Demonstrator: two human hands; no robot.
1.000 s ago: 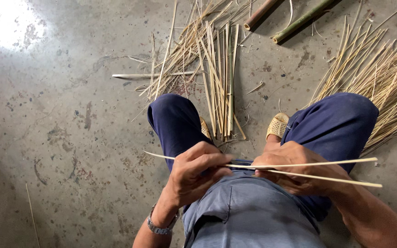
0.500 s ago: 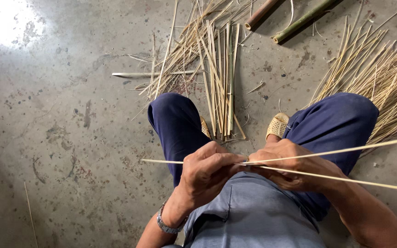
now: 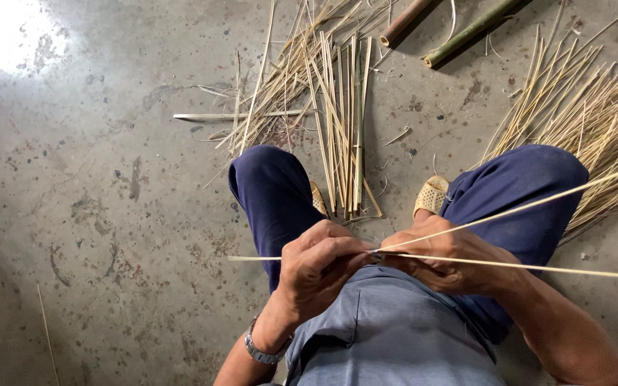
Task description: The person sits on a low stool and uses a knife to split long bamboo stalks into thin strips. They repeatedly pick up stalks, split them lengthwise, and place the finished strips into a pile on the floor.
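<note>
I sit over a concrete floor with my knees in dark blue trousers. My left hand (image 3: 320, 266) pinches a thin bamboo strip (image 3: 252, 258) whose end sticks out to the left. My right hand (image 3: 448, 259) grips the same strip, which splits here into two slivers: an upper sliver (image 3: 538, 204) rising to the right and a lower sliver (image 3: 574, 269) running almost level to the right edge. The two hands nearly touch at the split. A watch sits on my left wrist.
A loose pile of bamboo strips (image 3: 337, 114) lies on the floor between my feet in tan sandals (image 3: 430, 194). A larger fan of strips (image 3: 595, 129) spreads at right. Two bamboo poles (image 3: 466, 32) lie at the top. A single strip (image 3: 46, 329) lies at lower left.
The two slivers have spread further apart, the upper one swinging upward to the right. Both hands stay together over my lap, shifted slightly.
</note>
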